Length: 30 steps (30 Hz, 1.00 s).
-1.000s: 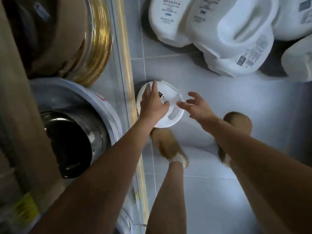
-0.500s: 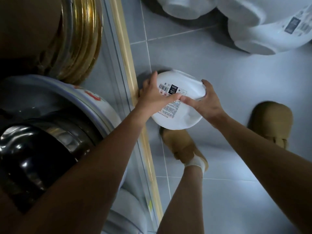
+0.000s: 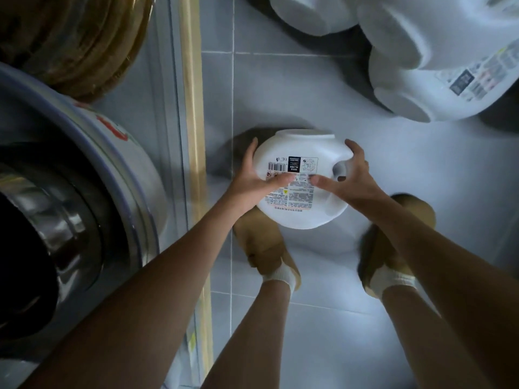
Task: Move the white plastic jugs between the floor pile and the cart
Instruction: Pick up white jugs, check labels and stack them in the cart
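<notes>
- At nine o'clock, a large round steel drum [image 3: 56, 220] sits close beside the left arm. A swing that way could knock the jug against it.
- The left hand [image 3: 251, 178] grips the left flank of the white plastic labelled jug [image 3: 302, 217], with the thumb across the label.
- The jug is at centre, held above the grey tiled floor [image 3: 421, 178] and the feet.
- The right hand [image 3: 351, 181] curls round the jug's handle side. The smooth walls could slip from a loose hold.
- At one o'clock lies the pile of white plastic jugs [image 3: 421, 66].

Laundry or utility room: grey tiled floor [image 3: 280, 88], steel-drummed washer [image 3: 84, 214] left, white jugs [image 3: 407, 51] piled far right.
</notes>
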Each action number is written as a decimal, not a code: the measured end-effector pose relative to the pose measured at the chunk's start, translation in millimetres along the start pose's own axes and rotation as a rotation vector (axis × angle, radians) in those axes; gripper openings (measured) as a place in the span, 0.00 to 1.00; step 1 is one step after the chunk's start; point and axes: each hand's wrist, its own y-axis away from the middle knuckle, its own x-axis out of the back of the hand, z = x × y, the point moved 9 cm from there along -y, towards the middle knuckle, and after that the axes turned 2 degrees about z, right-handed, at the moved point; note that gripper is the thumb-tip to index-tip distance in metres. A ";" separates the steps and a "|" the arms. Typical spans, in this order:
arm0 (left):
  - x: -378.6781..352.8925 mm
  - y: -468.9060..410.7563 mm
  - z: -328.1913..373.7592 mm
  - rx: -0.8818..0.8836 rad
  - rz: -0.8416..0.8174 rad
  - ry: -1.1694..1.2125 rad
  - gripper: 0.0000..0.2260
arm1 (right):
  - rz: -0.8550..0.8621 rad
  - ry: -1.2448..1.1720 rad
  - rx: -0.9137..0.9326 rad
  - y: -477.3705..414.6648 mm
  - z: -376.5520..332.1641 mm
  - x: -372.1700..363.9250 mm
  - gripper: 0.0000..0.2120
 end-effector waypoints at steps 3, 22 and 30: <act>-2.5 0.9 -0.3 -0.004 0.018 0.046 0.54 | 0.011 -0.019 0.043 -3.2 -0.6 4.5 0.46; -50.6 236.5 75.7 -0.083 0.099 0.287 0.40 | -0.111 0.177 0.096 200.8 -103.9 115.1 0.54; -69.5 416.8 95.3 -0.154 0.265 0.544 0.42 | -0.230 0.408 0.303 340.0 -193.1 148.3 0.46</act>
